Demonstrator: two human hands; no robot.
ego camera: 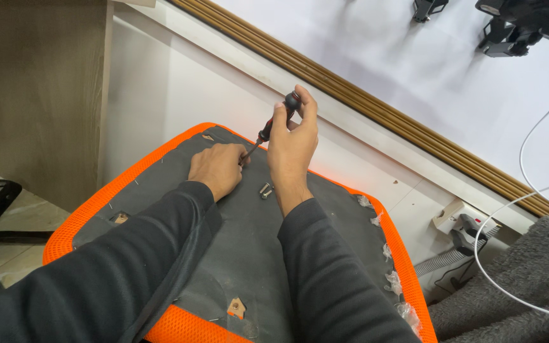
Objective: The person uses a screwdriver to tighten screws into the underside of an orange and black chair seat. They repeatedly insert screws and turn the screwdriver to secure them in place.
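My right hand (292, 149) gripped the screwdriver (277, 119), tip at the upturned seat base (243, 235); my left hand (217, 168) curled there, steadying it. Loose bolts (265, 189) lay beside, so fastening seemed barely begun.

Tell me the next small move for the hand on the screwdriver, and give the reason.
Probably turn the screwdriver in place: the right hand grips its handle from above, the tip meets the grey seat underside beside the left hand, which steadies that spot. Loose bolts lie close by.
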